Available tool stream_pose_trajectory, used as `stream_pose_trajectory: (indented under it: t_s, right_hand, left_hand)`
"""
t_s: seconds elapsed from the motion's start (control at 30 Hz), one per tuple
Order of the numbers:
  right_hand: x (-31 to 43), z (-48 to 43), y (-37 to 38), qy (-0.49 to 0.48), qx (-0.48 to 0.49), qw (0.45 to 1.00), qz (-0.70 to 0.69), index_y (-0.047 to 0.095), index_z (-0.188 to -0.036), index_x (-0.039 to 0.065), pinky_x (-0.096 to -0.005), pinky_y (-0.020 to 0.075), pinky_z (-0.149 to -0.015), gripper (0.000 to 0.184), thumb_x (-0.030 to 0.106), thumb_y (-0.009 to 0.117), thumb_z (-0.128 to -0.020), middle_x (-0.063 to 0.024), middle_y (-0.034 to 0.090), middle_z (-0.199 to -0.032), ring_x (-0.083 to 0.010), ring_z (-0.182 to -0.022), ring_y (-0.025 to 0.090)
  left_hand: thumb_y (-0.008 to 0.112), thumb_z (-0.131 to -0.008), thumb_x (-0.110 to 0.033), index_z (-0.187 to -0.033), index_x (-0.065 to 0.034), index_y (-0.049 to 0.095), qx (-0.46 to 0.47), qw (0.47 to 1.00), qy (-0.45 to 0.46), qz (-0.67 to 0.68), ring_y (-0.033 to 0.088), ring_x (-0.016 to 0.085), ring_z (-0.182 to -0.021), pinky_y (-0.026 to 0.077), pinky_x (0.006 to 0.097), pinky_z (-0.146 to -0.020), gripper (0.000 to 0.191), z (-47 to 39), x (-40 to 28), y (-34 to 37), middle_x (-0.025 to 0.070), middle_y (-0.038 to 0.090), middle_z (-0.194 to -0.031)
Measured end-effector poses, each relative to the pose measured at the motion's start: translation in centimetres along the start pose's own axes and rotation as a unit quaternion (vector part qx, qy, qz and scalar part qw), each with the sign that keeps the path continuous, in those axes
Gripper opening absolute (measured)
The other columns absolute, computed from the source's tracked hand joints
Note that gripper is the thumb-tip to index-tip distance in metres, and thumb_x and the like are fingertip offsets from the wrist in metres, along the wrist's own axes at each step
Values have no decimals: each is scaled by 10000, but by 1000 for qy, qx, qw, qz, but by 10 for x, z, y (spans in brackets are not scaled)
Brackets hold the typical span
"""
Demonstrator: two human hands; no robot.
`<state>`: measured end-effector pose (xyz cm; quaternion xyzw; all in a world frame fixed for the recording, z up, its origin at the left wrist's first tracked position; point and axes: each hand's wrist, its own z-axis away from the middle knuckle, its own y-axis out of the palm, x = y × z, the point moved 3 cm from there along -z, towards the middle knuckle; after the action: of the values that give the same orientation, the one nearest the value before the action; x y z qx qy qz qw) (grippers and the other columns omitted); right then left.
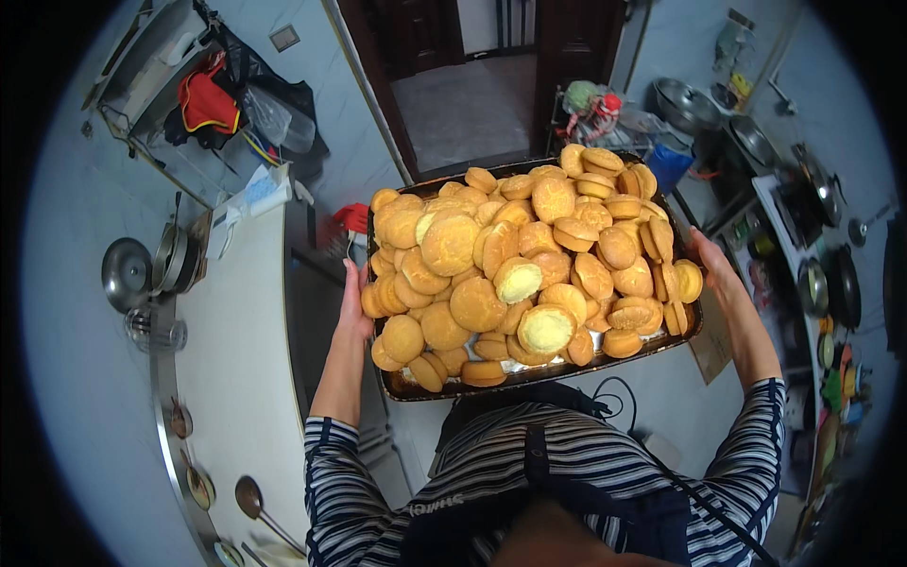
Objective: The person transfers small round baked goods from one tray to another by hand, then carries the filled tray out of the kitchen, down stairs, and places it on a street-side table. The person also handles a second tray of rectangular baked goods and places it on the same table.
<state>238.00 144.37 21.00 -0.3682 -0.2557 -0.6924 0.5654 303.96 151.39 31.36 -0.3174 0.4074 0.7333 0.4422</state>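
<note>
A dark, browned baking tray point(453, 395) is held up in front of my body, off any surface. Heaped across it are many small round golden sponge cakes point(449, 246), some lying flat and others on edge. Two near the front turn a pale yellow side point(547, 330) upward. My left hand point(356, 301) grips the tray's left short side, thumb up along the edge. On the right short side my right hand point(711, 261) has hold of the rim. The fingers of both hands are largely hidden under the tray.
To my left runs a white counter point(234, 368) with a ladle point(249, 497) and pans point(170, 259) on it. A doorway point(468, 106) opens ahead. Crowded shelving point(786, 234) with pots and a blue bucket point(669, 163) stands at right. A black cable point(627, 397) hangs near my waist.
</note>
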Motion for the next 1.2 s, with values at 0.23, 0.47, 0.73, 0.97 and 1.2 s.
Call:
stream_pose_trajectory:
  t_s: [0.23, 0.47, 0.73, 0.97, 1.2]
  right_hand:
    - [46, -21, -2, -4, 43, 999, 16, 639, -1028, -21, -351, 509, -717, 531, 480, 468, -986, -110, 659, -870, -218, -754, 612]
    - [118, -52, 31, -79, 70, 992, 70, 629, -1037, -56, -377, 499, -809, 542, 437, 403, -1021, -150, 677, -968, -230, -833, 623]
    - [163, -93, 54, -95, 52, 993, 54, 620, -1024, -49, -374, 529, -716, 479, 409, 481, -1009, -114, 651, -907, -205, -799, 613]
    - [167, -99, 47, -90, -15, 983, 156, 617, -1087, -77, -387, 544, -752, 595, 495, 490, -982, -141, 642, -1047, -237, -861, 636]
    - [176, -110, 51, -121, -5, 973, 196, 640, -1063, -45, -385, 492, -744, 610, 529, 448, -979, -124, 641, -987, -227, -816, 587]
  left_hand:
    - [370, -876, -761, -1498, -159, 324, 4, 995, -39, 93, 471, 348, -1311, 382, 527, -1078, 866, -20, 21, 7, 131, 435, -1475]
    - [340, -857, -793, -1495, -149, 325, 45, 993, 10, 107, 437, 356, -1335, 343, 548, -1099, 906, -32, 15, 18, 123, 430, -1480]
    - [335, -866, -782, -1499, -167, 315, -5, 989, -1, 146, 420, 349, -1350, 335, 545, -1108, 883, -41, 18, 14, 116, 411, -1492]
    - [290, -905, -749, -1493, -128, 306, 48, 983, 19, 174, 438, 336, -1337, 358, 513, -1106, 856, -40, 15, 20, 137, 403, -1490]
    - [287, -896, -762, -1509, -138, 275, 57, 990, 36, 125, 404, 334, -1360, 351, 511, -1107, 875, -53, 18, 14, 137, 367, -1510]
